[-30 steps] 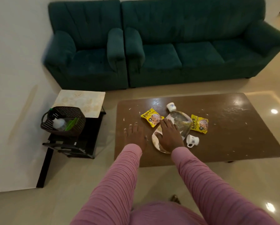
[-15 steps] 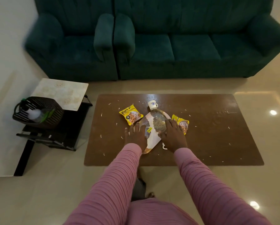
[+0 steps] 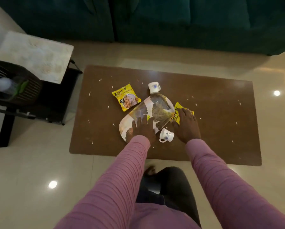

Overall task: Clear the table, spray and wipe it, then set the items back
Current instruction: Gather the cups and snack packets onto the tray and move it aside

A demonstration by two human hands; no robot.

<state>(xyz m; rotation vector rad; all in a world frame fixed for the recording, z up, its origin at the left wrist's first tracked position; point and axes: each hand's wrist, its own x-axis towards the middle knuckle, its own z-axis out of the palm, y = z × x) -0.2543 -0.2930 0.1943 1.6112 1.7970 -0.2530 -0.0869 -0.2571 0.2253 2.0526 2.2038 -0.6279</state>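
The brown table (image 3: 212, 116), strewn with white crumbs, carries a patterned tray (image 3: 156, 108) lying aslant. The far cup (image 3: 153, 87) touches its far end and the left packet (image 3: 126, 99) lies just beside it. The left hand (image 3: 143, 128) rests flat on the tray's near end, fingers straight and together. The right hand (image 3: 186, 126), fingers straight, lies on the right packet (image 3: 177, 109). Half a second ago it hid the near cup (image 3: 166, 137), which now shows between the hands. A basket (image 3: 14, 86) stands on the side table (image 3: 34, 55) at left.
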